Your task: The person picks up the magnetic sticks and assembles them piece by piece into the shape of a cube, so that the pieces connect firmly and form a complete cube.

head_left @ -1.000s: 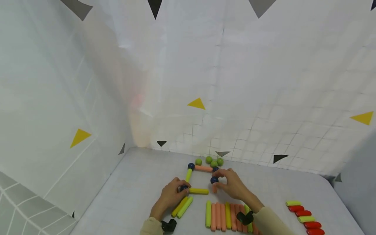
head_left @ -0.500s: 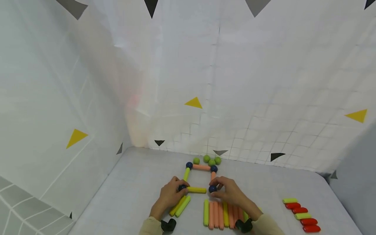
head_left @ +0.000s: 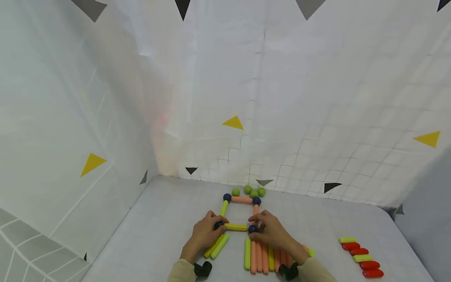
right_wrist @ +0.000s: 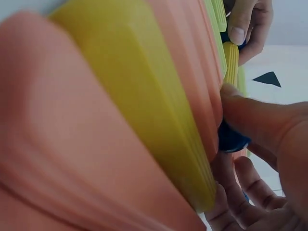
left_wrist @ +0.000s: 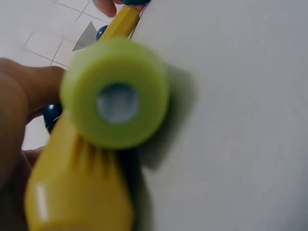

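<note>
Rods and dark blue balls form a four-sided frame on the table. My left hand (head_left: 204,230) grips the near-left ball (head_left: 218,225), where the yellow rod (head_left: 236,227) and a lime rod (head_left: 224,208) meet. My right hand (head_left: 273,233) pinches the near-right ball (head_left: 253,229), which sits at the yellow rod's other end and below a salmon rod (head_left: 255,210). Along the far side, another salmon rod (head_left: 242,200) joins the far-left ball (head_left: 227,197) and far-right ball (head_left: 257,201). In the right wrist view my thumb (right_wrist: 260,115) presses the near-right ball (right_wrist: 233,138).
Several green balls (head_left: 248,189) lie behind the frame. A row of salmon, yellow and lime rods (head_left: 258,256) lies under my right wrist. Beside my left hand is a loose lime rod (head_left: 220,246). Short red and lime pieces (head_left: 370,265) line the right. A white wall stands behind.
My right hand has brought its ball toward me and slightly left, to the yellow rod's free end. The right-hand salmon rod now lies between the two right balls. My left hand stays put.
</note>
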A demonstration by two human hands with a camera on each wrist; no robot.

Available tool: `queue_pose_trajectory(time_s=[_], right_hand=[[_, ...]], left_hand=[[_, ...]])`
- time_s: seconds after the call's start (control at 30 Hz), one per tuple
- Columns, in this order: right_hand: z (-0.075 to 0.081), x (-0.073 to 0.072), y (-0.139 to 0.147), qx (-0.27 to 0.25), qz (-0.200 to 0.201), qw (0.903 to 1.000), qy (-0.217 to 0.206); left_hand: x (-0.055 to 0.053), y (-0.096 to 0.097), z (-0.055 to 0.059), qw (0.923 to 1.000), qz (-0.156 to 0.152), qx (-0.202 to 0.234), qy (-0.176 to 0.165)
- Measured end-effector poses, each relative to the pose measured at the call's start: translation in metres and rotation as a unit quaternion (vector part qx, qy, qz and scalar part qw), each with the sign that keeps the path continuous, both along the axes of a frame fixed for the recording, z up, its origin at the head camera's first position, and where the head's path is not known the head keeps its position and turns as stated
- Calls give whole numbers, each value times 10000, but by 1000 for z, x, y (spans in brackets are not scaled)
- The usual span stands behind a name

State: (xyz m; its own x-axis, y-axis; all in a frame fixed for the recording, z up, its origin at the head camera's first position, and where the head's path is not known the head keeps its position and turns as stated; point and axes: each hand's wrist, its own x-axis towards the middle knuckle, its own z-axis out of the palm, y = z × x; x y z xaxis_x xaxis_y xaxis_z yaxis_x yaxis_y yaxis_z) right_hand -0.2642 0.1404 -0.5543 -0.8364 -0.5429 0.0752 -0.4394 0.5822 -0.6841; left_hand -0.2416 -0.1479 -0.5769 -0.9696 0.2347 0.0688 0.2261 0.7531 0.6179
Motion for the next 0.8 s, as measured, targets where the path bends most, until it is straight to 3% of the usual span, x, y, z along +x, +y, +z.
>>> queue_pose_trajectory(time_s=[0.13, 0.5, 0.67, 0.8], right_hand=[[-1, -2, -1, 46, -6, 9999, -151], [-1, -3, -1, 50, -65, 9999, -142], [6, -3, 1, 515, -125, 9983, -227], [13, -6, 1, 819, 105, 9953, -512]], left_hand=[[1, 0, 1, 9999, 4, -128, 96], [1, 2, -2, 9999, 115, 93, 88], [1, 2, -2, 9998, 131, 88, 93], [1, 1, -3, 9998, 161, 61, 72]])
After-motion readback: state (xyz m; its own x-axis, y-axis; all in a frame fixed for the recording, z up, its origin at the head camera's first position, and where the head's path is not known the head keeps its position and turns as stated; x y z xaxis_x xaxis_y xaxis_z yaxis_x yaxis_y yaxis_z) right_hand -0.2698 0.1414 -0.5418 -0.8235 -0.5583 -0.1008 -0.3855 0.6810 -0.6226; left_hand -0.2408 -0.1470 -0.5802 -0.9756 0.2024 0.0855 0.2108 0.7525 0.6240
